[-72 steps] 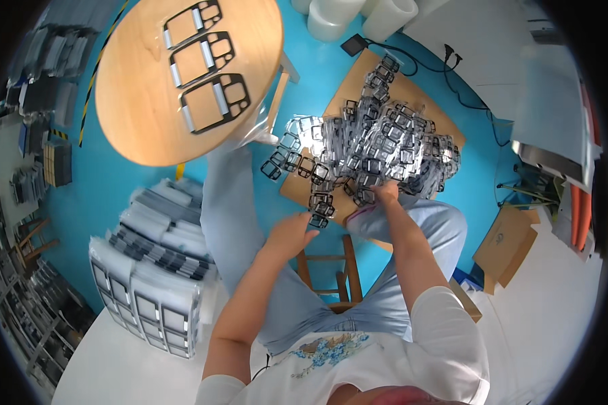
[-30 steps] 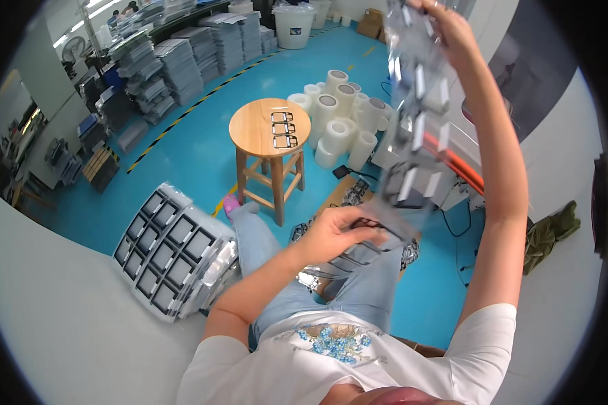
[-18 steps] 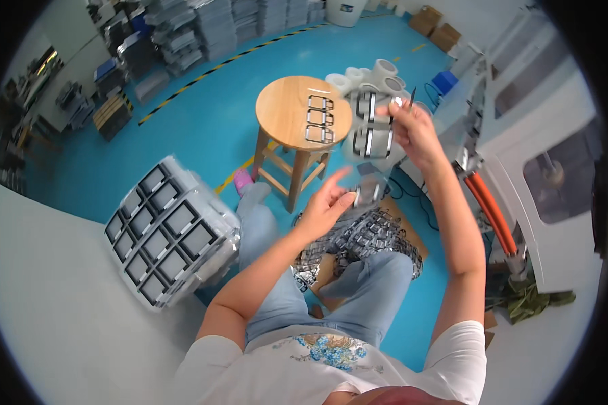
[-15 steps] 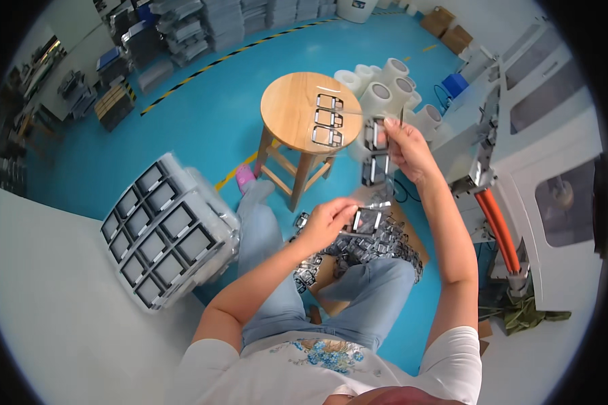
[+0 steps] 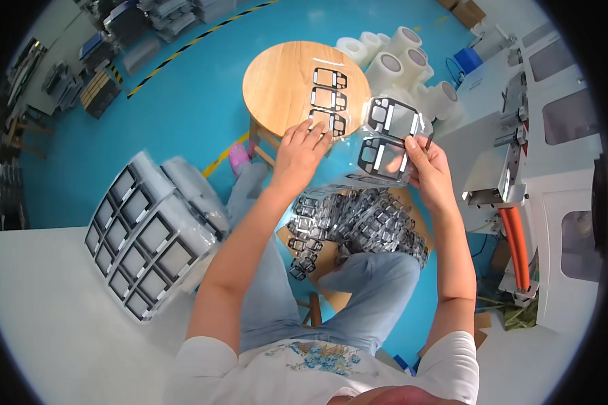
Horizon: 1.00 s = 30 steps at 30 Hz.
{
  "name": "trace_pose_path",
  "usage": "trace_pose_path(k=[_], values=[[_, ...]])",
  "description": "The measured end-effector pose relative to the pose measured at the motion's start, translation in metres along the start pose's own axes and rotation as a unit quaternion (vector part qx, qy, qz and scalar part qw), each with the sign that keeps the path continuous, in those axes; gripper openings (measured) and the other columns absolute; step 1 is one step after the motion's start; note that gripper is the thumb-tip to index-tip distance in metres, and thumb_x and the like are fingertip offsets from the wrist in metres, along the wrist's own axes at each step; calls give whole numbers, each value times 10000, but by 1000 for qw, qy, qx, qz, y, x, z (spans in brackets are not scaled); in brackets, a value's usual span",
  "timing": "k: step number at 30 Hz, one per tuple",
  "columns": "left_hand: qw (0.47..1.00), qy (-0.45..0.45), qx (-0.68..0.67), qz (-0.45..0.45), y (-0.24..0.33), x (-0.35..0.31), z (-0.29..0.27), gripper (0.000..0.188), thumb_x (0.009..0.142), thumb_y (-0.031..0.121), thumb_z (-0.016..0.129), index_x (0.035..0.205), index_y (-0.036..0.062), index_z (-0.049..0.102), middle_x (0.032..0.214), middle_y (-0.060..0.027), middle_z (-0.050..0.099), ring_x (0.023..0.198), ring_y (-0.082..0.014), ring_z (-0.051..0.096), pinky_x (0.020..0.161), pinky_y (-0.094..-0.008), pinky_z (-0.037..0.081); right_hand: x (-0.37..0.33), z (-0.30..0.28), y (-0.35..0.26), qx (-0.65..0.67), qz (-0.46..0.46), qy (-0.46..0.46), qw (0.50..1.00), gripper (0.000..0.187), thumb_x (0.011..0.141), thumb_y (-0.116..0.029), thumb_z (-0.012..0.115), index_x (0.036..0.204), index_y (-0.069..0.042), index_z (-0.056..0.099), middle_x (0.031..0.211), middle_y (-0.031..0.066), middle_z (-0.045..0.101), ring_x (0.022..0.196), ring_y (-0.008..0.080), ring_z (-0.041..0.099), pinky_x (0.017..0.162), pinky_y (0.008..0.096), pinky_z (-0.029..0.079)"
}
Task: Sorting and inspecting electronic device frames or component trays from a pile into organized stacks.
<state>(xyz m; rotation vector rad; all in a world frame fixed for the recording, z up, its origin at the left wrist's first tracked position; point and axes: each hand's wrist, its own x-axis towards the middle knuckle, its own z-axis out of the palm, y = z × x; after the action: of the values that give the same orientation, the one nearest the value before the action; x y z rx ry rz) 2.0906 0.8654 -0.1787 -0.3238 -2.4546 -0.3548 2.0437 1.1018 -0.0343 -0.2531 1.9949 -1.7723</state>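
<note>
A round wooden stool (image 5: 273, 84) stands in front of me. On its top lies a clear film strip (image 5: 327, 99) printed with black frames in a row. My left hand (image 5: 300, 156) reaches over the stool's near edge, fingers stretched out and resting at the strip's near end. Beside the stool, my right hand (image 5: 430, 169) pinches the right edge of a second clear film sheet (image 5: 393, 118) with larger-looking black frames, held up in the air. A thin dark pointed tool (image 5: 429, 140) sticks up from the right hand; its kind is unclear.
A heap of black-framed film pieces (image 5: 365, 223) lies on cardboard below my hands. To the left is a stack of framed sheets (image 5: 142, 236) on a white surface. White rolls (image 5: 388, 67) stand behind the stool; a machine with an orange tube (image 5: 513, 246) is at right.
My left hand has let go of the film's lower end and moved up and left to the stool. My right hand has come down slightly, turning its film sheet. The view has shifted.
</note>
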Motion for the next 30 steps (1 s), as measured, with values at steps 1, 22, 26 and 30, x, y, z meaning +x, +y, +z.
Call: trace_pose_path(k=[1, 22, 26, 30], values=[[1000, 13, 3, -10, 6, 3, -1, 336, 826, 143, 638, 1150, 60, 664, 1235, -98, 621, 1209, -290, 528, 1047, -470, 374, 0, -4, -1, -23, -8, -20, 999, 295, 1026, -353, 515, 1018, -74, 612, 729, 21, 692, 443, -14, 311, 422, 174, 220], [986, -57, 156, 4, 20, 35, 24, 398, 838, 179, 633, 1203, 22, 599, 1255, -156, 609, 1192, -365, 555, 990, -451, 467, -60, -36, 25, -3, -13, 33, 999, 264, 1023, -308, 534, 980, -56, 601, 796, 82, 711, 453, -6, 311, 422, 182, 248], [988, -82, -21, 132, 0, 48, -10, 355, 792, 145, 639, 1133, 45, 637, 1158, -115, 623, 1137, -288, 585, 970, -416, 485, -82, -51, 32, 26, -7, 47, 999, 264, 1021, -322, 539, 973, -68, 591, 787, 81, 710, 452, -6, 316, 419, 180, 242], [923, -158, -46, 348, -23, 66, -39, 319, 781, 81, 596, 1091, 58, 668, 1107, -84, 621, 1087, -269, 582, 924, -384, 484, -101, -61, 39, 40, -4, 65, 997, 260, 1018, -319, 544, 948, -72, 586, 788, 84, 714, 461, -4, 320, 420, 180, 254]])
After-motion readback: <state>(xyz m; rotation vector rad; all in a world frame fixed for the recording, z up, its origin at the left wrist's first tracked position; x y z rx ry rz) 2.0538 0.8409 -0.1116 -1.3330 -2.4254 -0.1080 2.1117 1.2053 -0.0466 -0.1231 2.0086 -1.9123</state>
